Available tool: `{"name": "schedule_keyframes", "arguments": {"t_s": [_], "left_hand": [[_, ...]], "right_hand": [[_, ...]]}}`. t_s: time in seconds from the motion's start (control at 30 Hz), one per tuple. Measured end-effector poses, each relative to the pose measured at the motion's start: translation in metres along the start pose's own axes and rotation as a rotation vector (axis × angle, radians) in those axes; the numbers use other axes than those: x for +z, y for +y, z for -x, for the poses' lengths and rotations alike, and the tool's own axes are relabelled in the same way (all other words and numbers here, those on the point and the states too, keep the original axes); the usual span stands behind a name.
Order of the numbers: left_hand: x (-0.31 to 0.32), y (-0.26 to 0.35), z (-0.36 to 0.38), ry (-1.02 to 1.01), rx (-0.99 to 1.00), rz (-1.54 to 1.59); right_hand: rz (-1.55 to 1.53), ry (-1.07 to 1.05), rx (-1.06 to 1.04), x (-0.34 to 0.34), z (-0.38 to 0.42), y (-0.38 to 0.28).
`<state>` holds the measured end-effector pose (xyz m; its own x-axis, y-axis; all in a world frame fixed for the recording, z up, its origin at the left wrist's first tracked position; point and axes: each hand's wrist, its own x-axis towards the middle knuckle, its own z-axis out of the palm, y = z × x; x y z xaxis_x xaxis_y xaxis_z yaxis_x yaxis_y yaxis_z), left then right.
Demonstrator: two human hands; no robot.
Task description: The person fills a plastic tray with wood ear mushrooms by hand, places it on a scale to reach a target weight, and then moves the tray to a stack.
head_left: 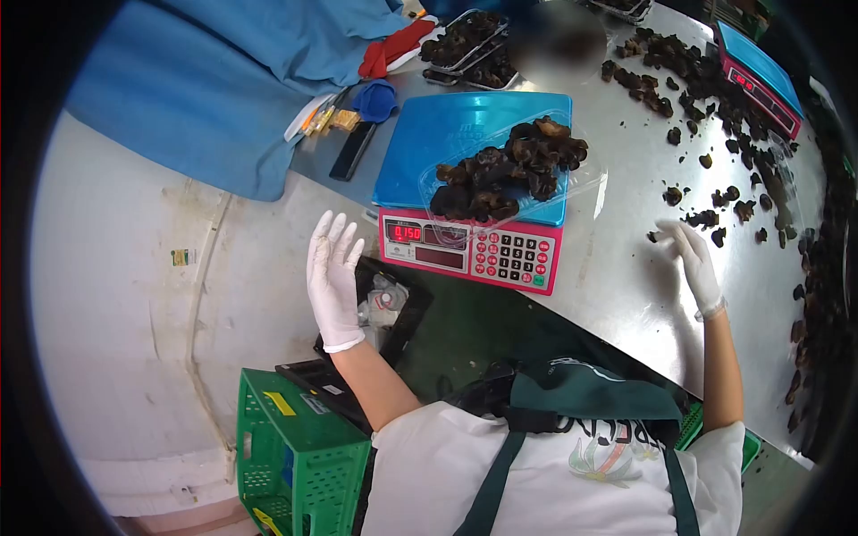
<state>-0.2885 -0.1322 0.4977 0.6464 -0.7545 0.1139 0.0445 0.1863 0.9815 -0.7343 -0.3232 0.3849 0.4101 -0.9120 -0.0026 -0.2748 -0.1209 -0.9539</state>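
Observation:
My left hand, in a white glove, is raised beside the left corner of a pink digital scale. Its fingers are spread and it holds nothing. On the scale's blue platform, a clear plastic tray holds a heap of wood ear mushrooms; the display reads 0.150. My right hand, also gloved, is over the metal table to the right of the scale. Its fingers are drawn together, with a small dark piece of wood ear mushroom at the tips.
Loose wood ear mushrooms cover the right of the metal table. A second scale stands at the far right. Filled trays, a phone and a blue cloth lie at the back left. Green crates stand below.

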Motion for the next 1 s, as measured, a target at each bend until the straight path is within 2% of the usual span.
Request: {"name": "schedule_keyframes", "arguments": {"t_s": [0.1,0.27,0.4,0.5,0.53,0.57,0.6,0.63,0.67,0.7,0.73,0.77,0.83,0.87,0.9,1.0], "left_hand": [[-0.009,-0.013,-0.001,-0.105,-0.082,0.272],[-0.004,-0.03,-0.005,-0.083,-0.138,0.24],[0.012,-0.038,-0.004,-0.051,-0.138,0.107],[0.058,-0.05,0.016,0.166,0.114,-0.102],[0.085,-0.052,0.033,0.16,0.206,-0.208],[0.099,-0.064,0.047,0.124,0.287,-0.385],[0.117,-0.074,0.067,0.028,0.29,-0.247],[0.123,-0.09,0.068,-0.239,0.851,-0.705],[0.132,-0.092,0.08,-0.574,0.829,-0.775],[0.152,-0.101,0.091,-0.77,0.781,-0.703],[0.169,-0.117,0.103,-0.837,0.742,-0.648],[0.18,-0.135,0.112,-0.902,0.698,-0.594],[0.19,-0.156,0.115,-0.914,0.655,-0.64],[0.192,-0.166,0.116,-0.827,0.592,-0.672],[0.194,-0.168,0.117,-0.819,0.633,-0.701],[0.199,-0.173,0.117,-0.779,0.715,-0.755]], "right_hand": [[-0.012,0.077,0.14,-0.022,0.029,0.019],[-0.08,0.104,0.101,-0.038,0.05,0.044],[-0.072,0.14,0.218,-0.031,0.045,0.029],[0.024,0.127,0.272,-0.032,0.039,0.012],[0.128,0.187,0.258,-0.035,0.034,0.012],[0.13,0.327,0.203,-0.039,0.028,0.016],[0.073,0.426,0.218,-0.047,0.017,0.018],[0.039,0.53,0.092,-0.054,0.007,0.018],[0.143,0.618,-0.027,-0.069,-0.008,0.034],[0.217,0.687,-0.105,-0.082,-0.025,0.045],[0.153,0.731,-0.163,-0.097,-0.042,0.065],[0.41,0.802,-0.11,-0.107,-0.051,0.055],[0.733,0.92,-0.183,-0.143,-0.079,0.093],[0.662,0.917,-0.159,-0.154,-0.088,0.095],[0.673,0.917,-0.161,-0.158,-0.098,0.092],[0.776,0.742,-0.362,-0.146,-0.136,0.069]]}}
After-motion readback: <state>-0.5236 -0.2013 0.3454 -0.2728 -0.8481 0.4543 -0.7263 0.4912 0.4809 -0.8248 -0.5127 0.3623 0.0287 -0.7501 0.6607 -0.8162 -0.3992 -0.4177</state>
